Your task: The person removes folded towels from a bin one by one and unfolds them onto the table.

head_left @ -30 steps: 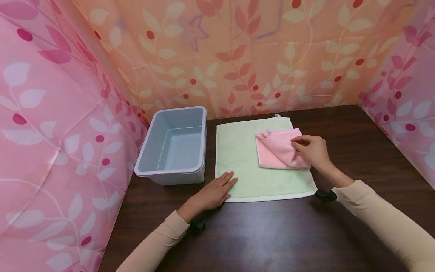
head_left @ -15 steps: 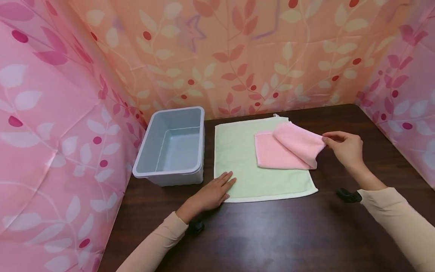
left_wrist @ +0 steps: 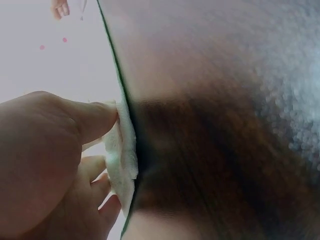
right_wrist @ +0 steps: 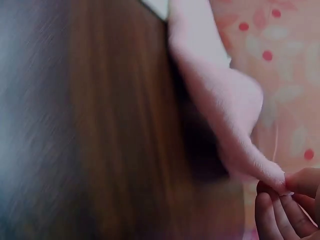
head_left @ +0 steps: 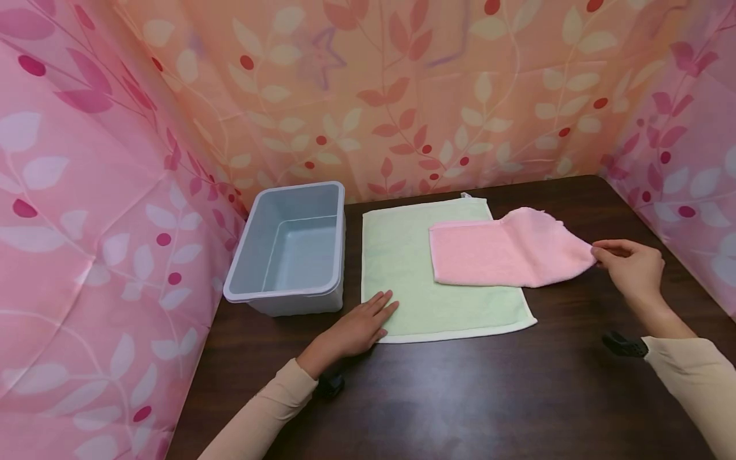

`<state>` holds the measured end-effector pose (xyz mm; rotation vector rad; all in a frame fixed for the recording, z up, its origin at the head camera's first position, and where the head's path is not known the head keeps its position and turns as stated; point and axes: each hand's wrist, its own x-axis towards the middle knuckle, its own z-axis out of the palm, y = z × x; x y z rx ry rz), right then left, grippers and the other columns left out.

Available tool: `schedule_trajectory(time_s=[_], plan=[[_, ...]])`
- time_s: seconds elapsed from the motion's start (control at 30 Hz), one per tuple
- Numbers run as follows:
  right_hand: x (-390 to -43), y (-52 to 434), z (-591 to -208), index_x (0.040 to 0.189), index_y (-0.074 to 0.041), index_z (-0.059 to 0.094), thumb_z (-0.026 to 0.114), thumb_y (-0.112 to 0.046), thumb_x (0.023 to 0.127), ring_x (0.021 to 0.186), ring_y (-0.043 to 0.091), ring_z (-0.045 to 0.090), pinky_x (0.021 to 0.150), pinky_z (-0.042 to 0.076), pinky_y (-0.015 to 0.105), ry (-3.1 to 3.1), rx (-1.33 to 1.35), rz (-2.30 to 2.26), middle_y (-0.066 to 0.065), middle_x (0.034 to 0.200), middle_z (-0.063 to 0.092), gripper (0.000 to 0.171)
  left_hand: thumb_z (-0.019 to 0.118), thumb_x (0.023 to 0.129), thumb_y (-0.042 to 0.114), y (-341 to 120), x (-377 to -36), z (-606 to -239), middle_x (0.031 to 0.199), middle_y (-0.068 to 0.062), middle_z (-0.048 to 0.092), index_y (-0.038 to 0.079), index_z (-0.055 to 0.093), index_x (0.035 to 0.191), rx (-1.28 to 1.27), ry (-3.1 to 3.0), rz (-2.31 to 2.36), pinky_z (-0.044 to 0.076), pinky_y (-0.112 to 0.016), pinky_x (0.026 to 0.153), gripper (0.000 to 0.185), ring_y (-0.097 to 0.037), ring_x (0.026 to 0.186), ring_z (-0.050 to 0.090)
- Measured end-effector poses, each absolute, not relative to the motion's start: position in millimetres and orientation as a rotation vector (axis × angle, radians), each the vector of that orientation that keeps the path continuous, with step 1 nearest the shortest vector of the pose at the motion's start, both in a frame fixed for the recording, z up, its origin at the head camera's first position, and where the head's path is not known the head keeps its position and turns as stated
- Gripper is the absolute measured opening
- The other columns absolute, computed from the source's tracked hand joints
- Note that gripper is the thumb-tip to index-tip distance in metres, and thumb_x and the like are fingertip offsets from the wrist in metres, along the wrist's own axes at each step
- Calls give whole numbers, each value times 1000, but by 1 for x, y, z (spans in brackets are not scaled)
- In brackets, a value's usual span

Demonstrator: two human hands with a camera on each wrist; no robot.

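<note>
Right hand (head_left: 629, 271) pinches the corner of a fleecy pink cloth (head_left: 506, 255), lifted at 3 o'clock off the square, terry green towel (head_left: 402, 268). Left hand (head_left: 359, 327), fingers flat, presses the towel's 7 o'clock corner. Desk (head_left: 460, 396) dark woodgrain; wrist views blurred.

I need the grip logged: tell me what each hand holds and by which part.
The right hand pinches the pink cloth by its right corner. The left hand rests flat on the green towel, holding nothing.
</note>
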<state>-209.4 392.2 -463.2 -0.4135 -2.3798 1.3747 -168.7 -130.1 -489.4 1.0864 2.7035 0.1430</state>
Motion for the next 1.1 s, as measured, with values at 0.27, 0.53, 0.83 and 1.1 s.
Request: schedule_trajectory(time_s=[0.27,0.53,0.83,1.1], plan=[[-200,413,-475,78,-32,69,69,-19,92,50,-11,61,50,47,7,-2454,-490,1423,-37,57,58,18,52,103,28,-132,-168,-488,167,-12,16,11,25,158,1069,2706,166,34,-47,119,63,-29,155,19],[-200,417,-479,100,6,71,64,-24,95,48,-14,58,50,48,9,-2636,-477,1228,-41,53,50,31,51,103,30,-133,-169,-490,168,-10,14,13,23,158,1064,2703,151,34,-47,120,64,-28,156,17],[-201,423,-485,109,9,69,60,-31,97,46,-18,50,51,40,16,-2729,-503,996,-48,50,39,43,52,103,28,-133,-169,-489,167,-11,17,12,25,158,1089,2705,168,35,-48,119,63,-29,155,19],[-202,427,-483,110,10,68,60,-33,96,51,-20,37,66,31,28,-2741,-539,925,-48,47,34,46,52,103,29,-131,-170,-489,168,-10,16,13,24,158,1075,2697,157,33,-46,120,64,-28,156,18]])
